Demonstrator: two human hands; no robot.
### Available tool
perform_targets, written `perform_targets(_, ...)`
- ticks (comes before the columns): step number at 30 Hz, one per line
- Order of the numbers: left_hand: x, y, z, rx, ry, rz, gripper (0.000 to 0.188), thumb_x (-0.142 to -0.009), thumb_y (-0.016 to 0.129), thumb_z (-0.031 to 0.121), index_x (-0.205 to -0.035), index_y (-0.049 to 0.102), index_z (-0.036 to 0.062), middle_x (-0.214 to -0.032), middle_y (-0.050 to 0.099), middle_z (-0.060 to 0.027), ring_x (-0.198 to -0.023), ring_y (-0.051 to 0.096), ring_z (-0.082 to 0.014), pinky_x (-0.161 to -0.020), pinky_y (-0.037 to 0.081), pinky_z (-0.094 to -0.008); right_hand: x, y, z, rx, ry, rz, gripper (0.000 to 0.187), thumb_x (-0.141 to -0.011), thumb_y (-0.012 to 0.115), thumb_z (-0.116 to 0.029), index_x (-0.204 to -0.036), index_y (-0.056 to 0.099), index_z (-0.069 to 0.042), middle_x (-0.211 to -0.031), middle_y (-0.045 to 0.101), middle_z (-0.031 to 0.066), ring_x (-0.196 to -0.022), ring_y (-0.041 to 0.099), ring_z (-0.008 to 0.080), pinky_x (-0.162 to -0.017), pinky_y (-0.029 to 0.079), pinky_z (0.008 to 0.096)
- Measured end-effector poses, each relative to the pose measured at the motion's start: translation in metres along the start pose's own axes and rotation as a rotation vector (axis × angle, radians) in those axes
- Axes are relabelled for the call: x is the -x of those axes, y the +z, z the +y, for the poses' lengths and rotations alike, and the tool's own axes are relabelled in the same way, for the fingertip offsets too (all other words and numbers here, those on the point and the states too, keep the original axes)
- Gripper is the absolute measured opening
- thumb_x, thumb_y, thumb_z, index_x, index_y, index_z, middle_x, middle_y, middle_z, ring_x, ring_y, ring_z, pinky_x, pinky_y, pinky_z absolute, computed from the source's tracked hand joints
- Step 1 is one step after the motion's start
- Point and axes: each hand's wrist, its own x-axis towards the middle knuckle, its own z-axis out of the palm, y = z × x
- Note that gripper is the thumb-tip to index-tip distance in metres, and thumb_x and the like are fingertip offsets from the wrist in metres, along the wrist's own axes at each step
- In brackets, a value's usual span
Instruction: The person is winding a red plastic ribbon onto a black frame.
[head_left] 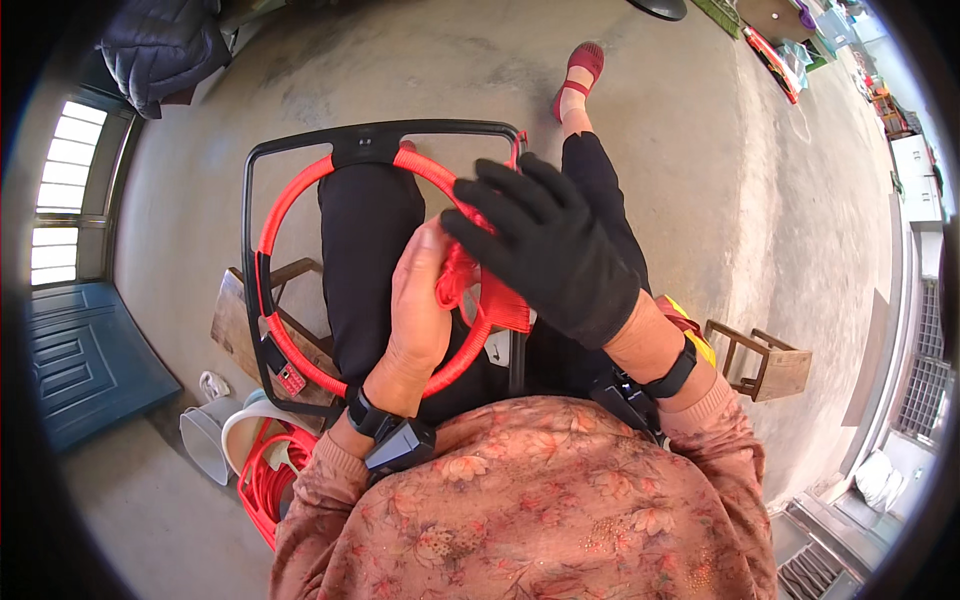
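A black frame [247,205] with a rounded-square outline rests across my lap. Inside it is a ring [285,205] closely wrapped in red cord, with bare black sections. My bare left hand [420,300] is closed around a loose bunch of red cord [457,277] at the ring's right side. Over that bunch reaches my right hand [545,250], in a black glove, its fingers stretched out and apart. The glove covers part of the ring and frame. A flat block of red wrapping [505,305] shows below the gloved fingers. A small red tag [291,379] sits at the frame's lower left.
A white bucket [245,425] with a coil of red cord [268,480] stands at my left, beside a grey bucket [203,440]. A wooden stool [235,310] is partly under the frame; another small wooden stool [780,370] stands at my right. A blue door panel [90,360] is far left.
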Motion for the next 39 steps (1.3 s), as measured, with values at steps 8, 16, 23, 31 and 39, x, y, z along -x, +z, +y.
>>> perform_targets(8,-0.002,-0.016,-0.018,-0.375,-0.039,0.083,0.025,-0.095,0.045,0.006,-0.118,0.055,0.0015,-0.107,0.062,-0.0029,-0.094,0.056,-0.008,-0.085,0.045,-0.0243,0.065,0.018,0.023,-0.961,0.964,-0.209,0.027,-0.086,0.062,-0.013,-0.111,0.06,-0.003,-0.094,0.065,0.0077,-0.079,0.063,0.0149,-0.071,0.05,0.028)
perform_targets(16,0.0,-0.011,-0.017,-0.26,-0.133,0.083,0.023,-0.097,0.048,0.007,-0.116,0.056,-0.0013,-0.106,0.063,-0.0052,-0.095,0.061,-0.0123,-0.088,0.048,-0.0299,0.068,0.049,0.014,-1.431,1.029,-0.573,0.038,-0.086,0.064,-0.016,-0.12,0.058,0.001,-0.09,0.066,0.006,-0.076,0.061,0.0119,-0.069,0.05,0.027)
perform_targets(23,0.001,-0.001,-0.007,-0.287,-0.148,0.109,0.026,-0.098,0.049,0.012,-0.121,0.055,0.003,-0.106,0.063,-0.0029,-0.093,0.062,-0.0113,-0.083,0.05,-0.0281,0.14,0.023,0.047,-1.156,1.021,0.432,0.017,-0.087,0.064,-0.009,-0.101,0.064,0.001,-0.091,0.064,0.0047,-0.081,0.059,0.0134,-0.072,0.047,0.0263)
perform_targets(31,0.001,-0.005,-0.013,-0.316,-0.053,0.121,0.024,-0.095,0.056,0.008,-0.118,0.054,0.002,-0.098,0.064,-0.0016,-0.082,0.059,-0.0063,-0.071,0.047,-0.0201,0.231,-0.042,0.101,-1.669,1.166,1.012,0.027,-0.095,0.052,-0.03,-0.101,0.057,-0.005,-0.092,0.062,0.0107,-0.086,0.061,0.0232,-0.081,0.052,0.038)
perform_targets(39,0.003,-0.006,-0.008,-0.324,-0.081,0.102,0.014,-0.095,0.056,0.006,-0.107,0.057,-0.0026,-0.095,0.067,-0.0076,-0.083,0.063,-0.0091,-0.077,0.05,-0.0233,0.143,0.014,0.039,-1.667,1.362,0.282,0.035,-0.092,0.059,-0.019,-0.123,0.053,-0.003,-0.083,0.059,0.0009,-0.072,0.056,0.0102,-0.065,0.045,0.0244)
